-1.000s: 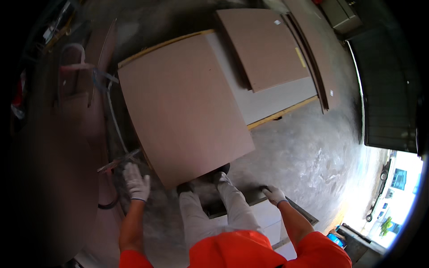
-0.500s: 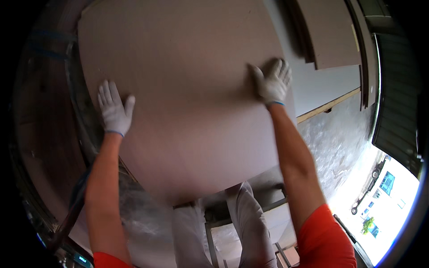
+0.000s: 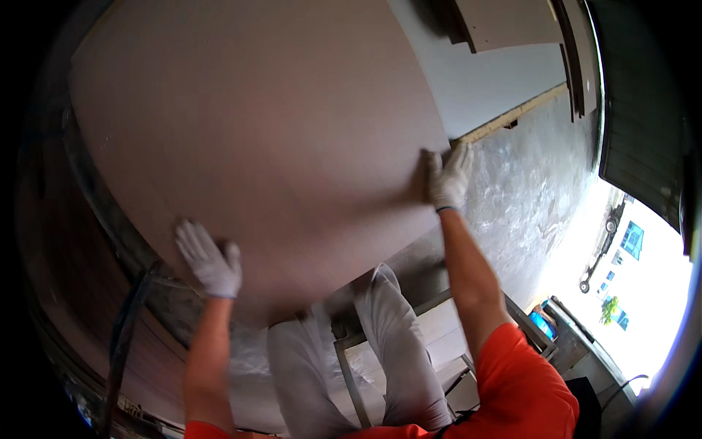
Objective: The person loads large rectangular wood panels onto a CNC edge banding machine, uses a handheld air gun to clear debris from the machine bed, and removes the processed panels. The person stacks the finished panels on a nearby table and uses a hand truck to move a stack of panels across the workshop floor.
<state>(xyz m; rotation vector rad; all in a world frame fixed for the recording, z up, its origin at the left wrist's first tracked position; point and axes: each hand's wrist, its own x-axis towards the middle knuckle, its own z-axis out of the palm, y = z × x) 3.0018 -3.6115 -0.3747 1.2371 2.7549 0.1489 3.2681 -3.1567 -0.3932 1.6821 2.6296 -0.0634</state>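
One large brown panel (image 3: 270, 132) fills our upper left and centre, near edge just ahead of our legs; concrete floor (image 3: 526, 175) shows to its right; dark door (image 3: 643, 110) at far right; pale sheet (image 3: 490, 80) along the panel's right side, brown boards (image 3: 504, 25) over it near the top; our legs (image 3: 398, 336) in grey trousers sit below the panel; metal frame (image 3: 351, 382) between and beside them; yellowish strip (image 3: 512, 115) edges the sheet; our left hand (image 3: 210, 263), gloved, is palm down on the panel near its lower-left edge, fingers extended, thumb apart; our right hand (image 3: 449, 179), gloved, is at the panel's right corner, fingers straight along the edge, thumb apart over the surface; both spread, not clamped; we can't tell how hard either presses.
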